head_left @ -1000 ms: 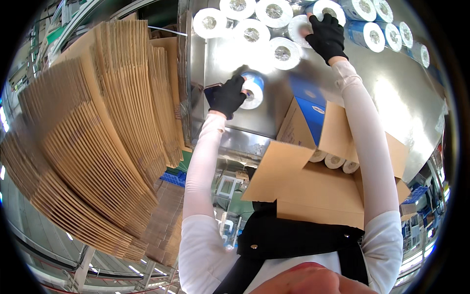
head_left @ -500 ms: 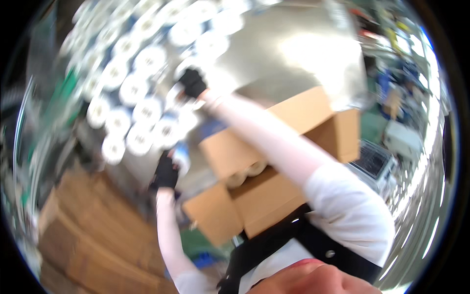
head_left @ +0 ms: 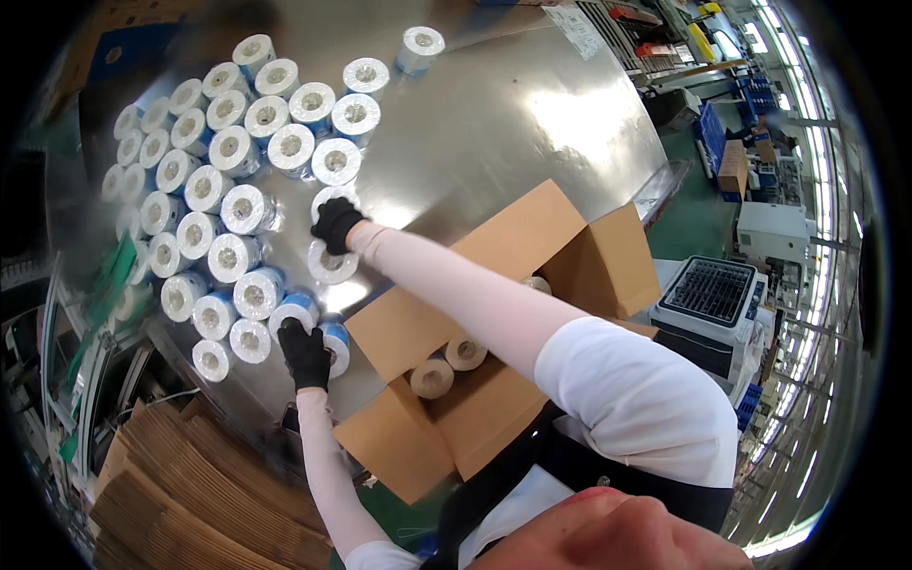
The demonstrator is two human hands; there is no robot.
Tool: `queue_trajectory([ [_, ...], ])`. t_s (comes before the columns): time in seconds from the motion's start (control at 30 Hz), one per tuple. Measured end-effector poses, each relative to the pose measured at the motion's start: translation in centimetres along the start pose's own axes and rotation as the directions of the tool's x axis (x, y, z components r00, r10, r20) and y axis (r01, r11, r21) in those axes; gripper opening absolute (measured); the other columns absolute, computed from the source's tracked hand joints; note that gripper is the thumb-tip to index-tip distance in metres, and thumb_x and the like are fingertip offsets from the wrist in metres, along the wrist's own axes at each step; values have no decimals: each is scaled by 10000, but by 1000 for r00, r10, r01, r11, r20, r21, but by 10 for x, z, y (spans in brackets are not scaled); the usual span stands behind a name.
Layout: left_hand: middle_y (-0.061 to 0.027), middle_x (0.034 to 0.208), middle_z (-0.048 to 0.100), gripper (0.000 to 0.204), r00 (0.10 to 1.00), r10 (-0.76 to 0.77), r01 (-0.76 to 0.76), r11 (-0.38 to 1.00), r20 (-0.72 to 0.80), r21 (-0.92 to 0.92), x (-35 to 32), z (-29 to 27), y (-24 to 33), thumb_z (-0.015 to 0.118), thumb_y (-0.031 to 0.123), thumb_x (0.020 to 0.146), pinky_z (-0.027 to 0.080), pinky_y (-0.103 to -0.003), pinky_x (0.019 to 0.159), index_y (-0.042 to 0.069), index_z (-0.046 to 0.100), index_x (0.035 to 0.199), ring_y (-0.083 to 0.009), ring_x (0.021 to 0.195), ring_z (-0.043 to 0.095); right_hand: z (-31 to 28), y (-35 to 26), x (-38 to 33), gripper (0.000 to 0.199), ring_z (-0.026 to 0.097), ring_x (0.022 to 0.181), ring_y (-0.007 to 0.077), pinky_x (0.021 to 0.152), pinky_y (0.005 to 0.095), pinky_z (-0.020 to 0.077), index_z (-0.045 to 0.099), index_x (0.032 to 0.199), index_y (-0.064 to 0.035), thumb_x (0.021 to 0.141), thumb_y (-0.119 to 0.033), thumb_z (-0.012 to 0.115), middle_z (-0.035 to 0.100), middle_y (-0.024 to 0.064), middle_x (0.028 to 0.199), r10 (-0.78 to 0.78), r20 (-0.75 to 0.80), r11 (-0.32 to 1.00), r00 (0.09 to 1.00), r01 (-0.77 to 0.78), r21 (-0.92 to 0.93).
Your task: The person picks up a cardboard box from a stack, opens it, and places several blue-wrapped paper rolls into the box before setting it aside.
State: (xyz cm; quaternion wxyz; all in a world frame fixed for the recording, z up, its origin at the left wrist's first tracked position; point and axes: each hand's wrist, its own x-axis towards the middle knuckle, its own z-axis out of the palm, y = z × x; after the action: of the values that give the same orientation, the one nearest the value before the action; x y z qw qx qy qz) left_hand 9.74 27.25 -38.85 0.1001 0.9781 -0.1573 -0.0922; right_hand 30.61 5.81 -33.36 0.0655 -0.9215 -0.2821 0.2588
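Many white paper rolls in clear and blue wrapping stand on a shiny metal table (head_left: pixel 475 123). My right hand (head_left: pixel 338 226), in a black glove, curls over two neighbouring rolls, a far one (head_left: pixel 328 200) and a near one (head_left: pixel 332 263). My left hand (head_left: pixel 304 354), also black-gloved, has its fingers bent against a roll (head_left: pixel 294 310) at the table's near edge. Another roll (head_left: pixel 334 348) is just right of it. Beneath my right forearm is an open cardboard box (head_left: pixel 503 408) with several rolls (head_left: pixel 432 377) inside, their ends looking tan. My forearm hides part of the box.
Flattened cardboard (head_left: pixel 199 484) is stacked at the lower left. A green strip (head_left: pixel 119 271) and metal frames border the table's left side. To the right stand a machine with a dark grid top (head_left: pixel 711 296) and a pale cabinet (head_left: pixel 774 231).
The view has shifted and sharpened. My left hand, earlier beside one roll apart from the group, is now against the group's near rolls. My right hand stays among the rolls.
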Motion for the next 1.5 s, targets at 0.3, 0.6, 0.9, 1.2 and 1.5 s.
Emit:
queue_trajectory([
  [0.3,-155,934,557,441,873,-305,175,924,-381,-339,-42,-92,4,755,308,677,442,-395,780,19,589,967,-319,898,548,-123,156,-128,399,535,1022,150,886,291,428,534,1179,-43,851,-253,624,586,57,1090,-148,-242,602,959,282,747],
  [0.6,-132,1016,586,249,772,-554,-213,234,-311,-948,-109,-287,119,615,70,795,443,-353,878,18,578,1036,-261,1002,558,-93,147,-407,473,448,1193,200,1004,349,343,469,1259,-49,856,-249,617,446,79,1334,-58,-56,298,997,71,952],
  [0.9,-129,928,576,134,893,436,-432,900,-108,58,-124,-179,259,565,159,715,375,-478,918,114,638,818,-302,947,529,-63,-38,-392,312,528,929,370,822,477,422,654,809,-69,562,-259,657,558,211,942,-717,-20,696,696,716,-59],
  [1.2,-87,1107,603,288,998,19,49,313,58,-948,-102,-233,132,602,213,856,444,-316,881,103,590,1123,-207,1021,579,42,-91,-294,67,592,690,339,611,430,457,626,666,-51,630,-79,577,610,162,719,-500,179,851,847,519,-80],
  [1.5,-164,1227,513,340,963,-231,202,959,-140,-198,-40,-116,-89,615,48,659,381,-409,963,148,665,981,-321,1181,453,-84,-111,-33,408,604,930,290,796,389,477,618,1100,-116,764,-338,685,603,137,1088,-322,-294,936,900,350,46],
])
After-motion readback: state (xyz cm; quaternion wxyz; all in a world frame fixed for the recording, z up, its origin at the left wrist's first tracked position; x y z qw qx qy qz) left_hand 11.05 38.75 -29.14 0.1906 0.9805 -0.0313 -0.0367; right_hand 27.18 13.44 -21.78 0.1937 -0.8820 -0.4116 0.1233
